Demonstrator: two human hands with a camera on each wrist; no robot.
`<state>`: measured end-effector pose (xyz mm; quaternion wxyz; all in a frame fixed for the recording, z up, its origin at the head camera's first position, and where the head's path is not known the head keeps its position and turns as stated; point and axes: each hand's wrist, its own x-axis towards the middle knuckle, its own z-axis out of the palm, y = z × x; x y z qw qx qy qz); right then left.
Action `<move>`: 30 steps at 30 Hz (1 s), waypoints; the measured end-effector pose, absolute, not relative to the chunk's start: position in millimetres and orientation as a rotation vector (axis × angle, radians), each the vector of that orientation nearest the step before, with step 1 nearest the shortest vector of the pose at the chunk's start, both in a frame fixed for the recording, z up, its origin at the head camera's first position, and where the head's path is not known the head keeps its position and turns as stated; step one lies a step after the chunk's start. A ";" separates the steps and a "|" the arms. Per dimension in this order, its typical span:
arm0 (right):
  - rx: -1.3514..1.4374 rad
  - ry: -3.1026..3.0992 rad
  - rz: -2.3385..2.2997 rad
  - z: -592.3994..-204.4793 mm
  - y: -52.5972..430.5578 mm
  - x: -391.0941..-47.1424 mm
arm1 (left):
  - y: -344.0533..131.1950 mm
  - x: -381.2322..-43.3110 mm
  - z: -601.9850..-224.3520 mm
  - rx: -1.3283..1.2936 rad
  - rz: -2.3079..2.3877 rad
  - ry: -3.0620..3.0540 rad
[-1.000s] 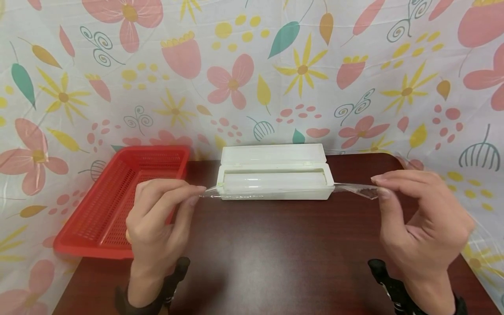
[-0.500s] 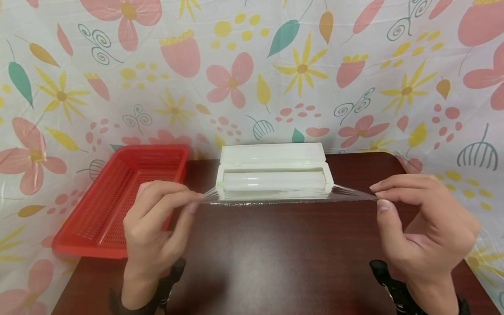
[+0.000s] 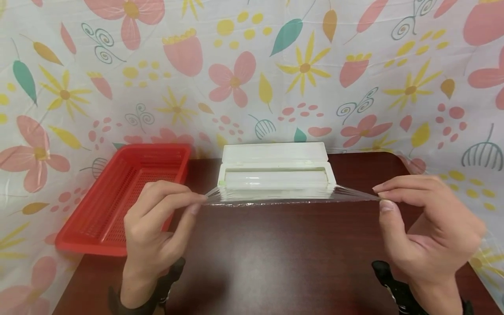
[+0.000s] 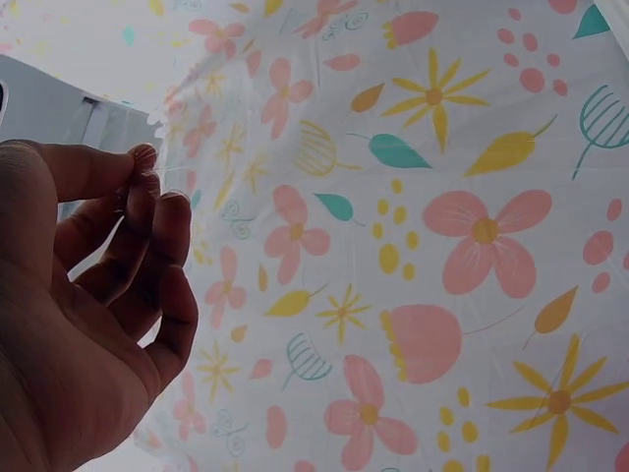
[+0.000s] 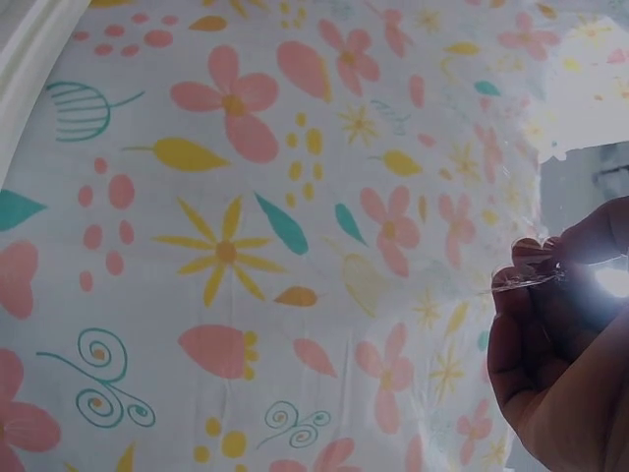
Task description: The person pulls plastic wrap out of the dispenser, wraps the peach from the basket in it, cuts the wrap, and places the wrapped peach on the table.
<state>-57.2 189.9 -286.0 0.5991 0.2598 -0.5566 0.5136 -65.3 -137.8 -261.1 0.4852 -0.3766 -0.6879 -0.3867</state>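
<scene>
Clear plastic wrap [image 3: 275, 196] stretches in a taut strip between my two hands, in front of a white box. My left hand [image 3: 157, 232] pinches its left corner between thumb and fingertips, and my right hand [image 3: 429, 227] pinches the right corner the same way. The film runs back to a roll [image 3: 275, 178] lying inside the white wrap dispenser box [image 3: 274, 153], whose lid is tipped back. In the left wrist view, thumb and index finger of the left hand [image 4: 98, 285] meet at their tips. A crinkled bit of film shows at the fingertips of the right hand [image 5: 560, 334].
A red plastic basket [image 3: 90, 245] with perforated sides stands at the left, partly behind the left hand. The dark brown tabletop [image 3: 275, 258] lies below the hands. A floral curtain [image 3: 252, 122] hangs directly behind the box and basket, and along both sides.
Both hands have drawn the plastic wrap slightly toward the body and down, so a wider band of film now shows before the box. The grips are unchanged; the last half second shows little movement.
</scene>
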 end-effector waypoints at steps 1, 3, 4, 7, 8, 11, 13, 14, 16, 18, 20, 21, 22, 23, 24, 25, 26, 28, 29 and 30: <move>0.600 -1.298 1.188 -285.6 190.3 -57.1 | -137.8 -65.1 -260.7 -0.918 -0.939 -1.677; 0.601 -1.308 1.186 -285.2 191.3 -57.0 | -138.2 -64.6 -260.3 -0.921 -0.935 -1.684; 0.600 -1.311 1.183 -285.0 191.5 -57.2 | -138.4 -64.5 -259.7 -0.922 -0.930 -1.688; 0.601 -1.330 1.168 -284.0 191.6 -57.4 | -139.8 -64.7 -259.4 -0.924 -0.909 -1.700; 0.605 -1.329 1.168 -284.0 191.7 -57.0 | -140.8 -64.7 -259.6 -0.924 -0.902 -1.707; 0.616 -1.343 1.168 -284.5 192.0 -55.8 | -144.6 -64.6 -261.9 -0.932 -0.897 -1.729; 0.625 -1.357 1.167 -285.6 193.1 -54.7 | -147.9 -64.4 -264.2 -0.945 -0.904 -1.740; 0.632 -1.358 1.172 -286.3 193.7 -53.8 | -149.4 -64.4 -265.3 -0.954 -0.908 -1.743; 0.652 -1.354 1.198 -287.3 194.3 -52.6 | -152.0 -64.9 -267.2 -0.980 -0.913 -1.739; 0.682 -1.345 1.237 -288.0 194.9 -50.5 | -153.7 -65.6 -268.8 -1.016 -0.916 -1.724; 0.730 -1.327 1.295 -288.2 195.1 -48.1 | -155.0 -65.5 -269.8 -1.053 -0.918 -1.717; 0.753 -1.327 1.318 -288.3 195.6 -46.9 | -155.7 -65.4 -270.3 -1.071 -0.918 -1.711; 0.772 -1.333 1.333 -288.4 196.4 -45.6 | -156.3 -65.2 -270.6 -1.089 -0.915 -1.707; 0.790 -1.344 1.343 -288.7 197.5 -44.1 | -157.0 -64.8 -270.8 -1.107 -0.916 -1.706; 0.802 -1.366 1.344 -289.0 198.6 -42.9 | -157.8 -64.5 -271.0 -1.122 -0.914 -1.704; 0.815 -1.378 1.345 -289.4 199.8 -41.8 | -158.6 -64.1 -271.1 -1.138 -0.912 -1.705; 0.822 -1.394 1.341 -290.1 201.1 -40.8 | -159.4 -64.0 -271.2 -1.157 -0.911 -1.701; 0.836 -1.417 1.330 -291.7 203.6 -38.8 | -160.8 -63.7 -271.4 -1.194 -0.911 -1.695; 0.844 -1.430 1.322 -292.4 204.9 -37.8 | -161.4 -63.5 -271.6 -1.211 -0.912 -1.693; 0.852 -1.441 1.317 -293.2 206.2 -36.8 | -162.1 -63.3 -271.9 -1.228 -0.913 -1.690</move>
